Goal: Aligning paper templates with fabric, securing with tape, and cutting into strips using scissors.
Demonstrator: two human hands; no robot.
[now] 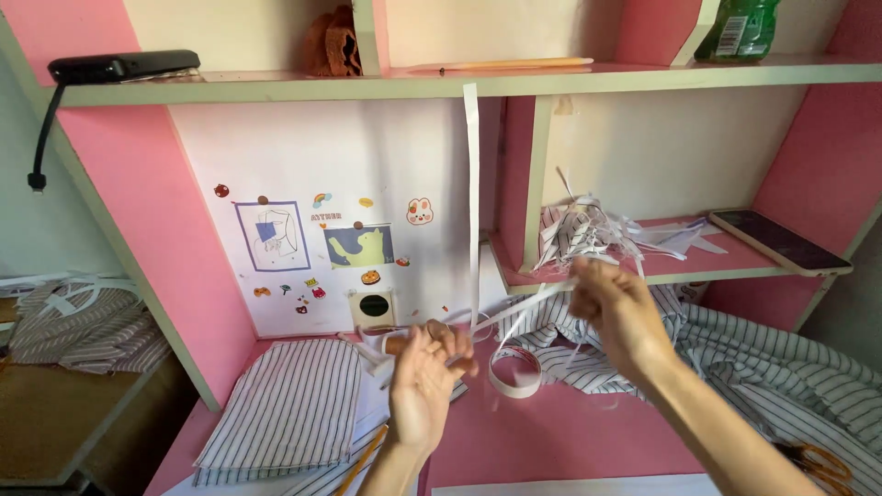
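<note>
Both grips closed on 1 white tape strip point(514, 308): left hand point(424, 386) low, right hand point(617, 308) raised, blurred. Strip taut between them above pink tabletop point(551, 432); another length hangs from shelf point(459, 87). Striped fabric point(285, 404) folded beside; nothing attached yet.

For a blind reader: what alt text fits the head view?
Two bare hands, left hand and right hand, stretch a white tape strip above a pink desk, a tape roll lying below. Striped fabric lies beside them; a phone rests on a shelf.
</note>
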